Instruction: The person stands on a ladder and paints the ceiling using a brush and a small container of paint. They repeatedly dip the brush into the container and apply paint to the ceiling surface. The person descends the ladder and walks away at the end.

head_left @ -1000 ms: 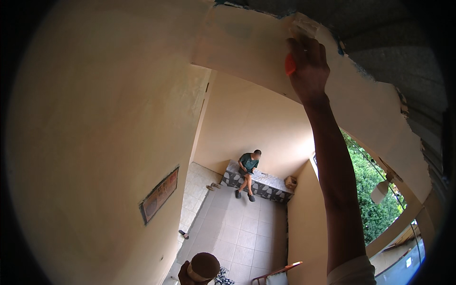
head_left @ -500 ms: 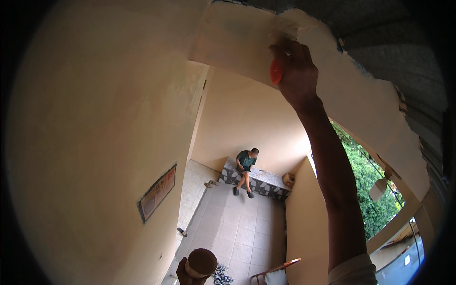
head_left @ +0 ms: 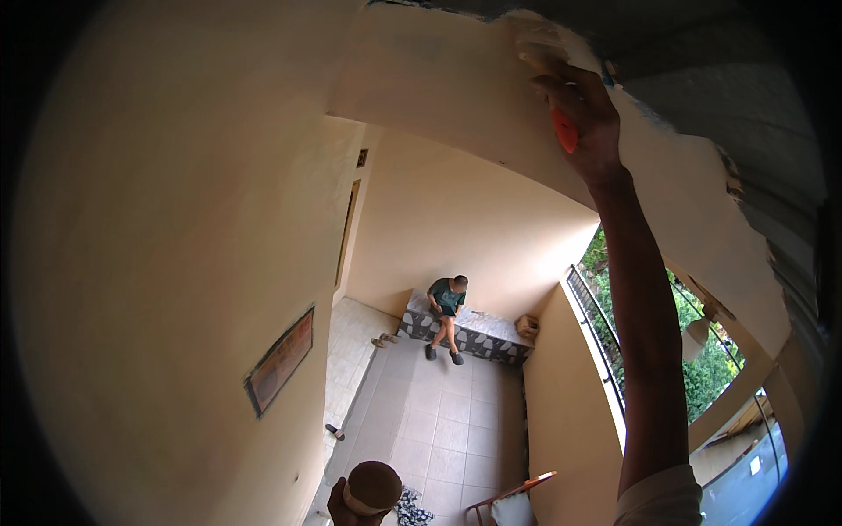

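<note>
My right hand is raised high, its fingers wrapped round a paintbrush with a red handle. The brush head is blurred and lies against the cream wall band, close under the dark roof. Low in the view, my left hand grips a round cup with a pale side; its brownish inside shows from above. Most of the left hand's fingers are hidden behind the cup.
A person sits far below on a patterned bench, beside a small brown box. A framed plaque is set in the left wall. Dark corrugated roofing hangs at upper right. A chair-like frame stands below.
My right hand and the brush have shifted to the right along the wall band. The view has tilted slightly; my left hand still holds the cup low down.
</note>
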A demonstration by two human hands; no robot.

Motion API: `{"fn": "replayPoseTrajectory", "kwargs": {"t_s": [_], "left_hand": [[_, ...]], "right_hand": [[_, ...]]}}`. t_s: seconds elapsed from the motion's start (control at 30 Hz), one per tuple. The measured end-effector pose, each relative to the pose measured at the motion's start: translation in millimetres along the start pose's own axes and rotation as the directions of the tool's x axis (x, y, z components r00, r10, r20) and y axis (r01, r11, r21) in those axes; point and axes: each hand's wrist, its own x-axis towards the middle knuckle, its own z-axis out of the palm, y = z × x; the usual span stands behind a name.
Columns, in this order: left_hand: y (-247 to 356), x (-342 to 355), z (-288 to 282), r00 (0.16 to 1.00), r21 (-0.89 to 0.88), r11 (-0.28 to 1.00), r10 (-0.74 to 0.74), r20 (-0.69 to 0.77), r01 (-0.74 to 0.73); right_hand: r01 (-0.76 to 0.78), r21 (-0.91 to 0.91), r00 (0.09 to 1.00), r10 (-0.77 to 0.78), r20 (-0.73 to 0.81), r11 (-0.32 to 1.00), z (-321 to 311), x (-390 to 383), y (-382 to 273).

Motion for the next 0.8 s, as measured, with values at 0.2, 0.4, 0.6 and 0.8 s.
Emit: {"fn": "replayPoseTrajectory", "kwargs": {"t_s": [0.2,0.4,0.6,0.8], "left_hand": [[-6,-3,11,0.999,0.023,0.999,-0.027,0.029,0.026],[-7,-2,3,1.0,0.084,0.996,-0.002,0.023,0.0],[-5,-2,2,1.0,0.045,0.999,-0.002,0.026,0.001],[-5,-6,7,1.0,0.041,0.999,-0.004,-0.013,0.005]], "right_hand": [[-0.04,-0.031,0.999,0.039,-0.023,0.999,-9,-10,10],[-0.08,-0.076,0.996,0.076,-0.053,0.994,-24,-16,7],[-0.117,-0.101,0.989,0.106,-0.105,0.988,-29,-22,5],[-0.187,-0.103,0.977,0.174,-0.12,0.977,-34,-29,-4]]}}
